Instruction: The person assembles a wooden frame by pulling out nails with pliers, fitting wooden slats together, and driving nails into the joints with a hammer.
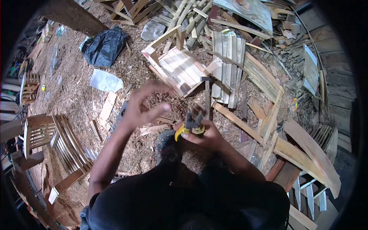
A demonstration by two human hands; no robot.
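My right hand point(210, 138) is wrapped round a pair of pliers point(189, 128) with yellow handles. Their dark jaws point away from me and look parted. My left hand point(143, 107) hovers to the left over the shavings, thumb and fingers apart, with nothing in it. Just beyond both hands lies a small wooden chair point(182, 67) of pale slats, tipped on the ground. A hammer point(207, 97) with a dark head stands between the chair and a slatted panel point(229, 65), its handle running down towards the pliers.
Wood shavings cover the ground. Slatted chair frames point(61, 140) lie at the left, and long boards point(303, 157) at the right. A black plastic bag point(104, 46) and a white sheet point(106, 80) lie at upper left. Scrap wood point(189, 17) is piled at the back.
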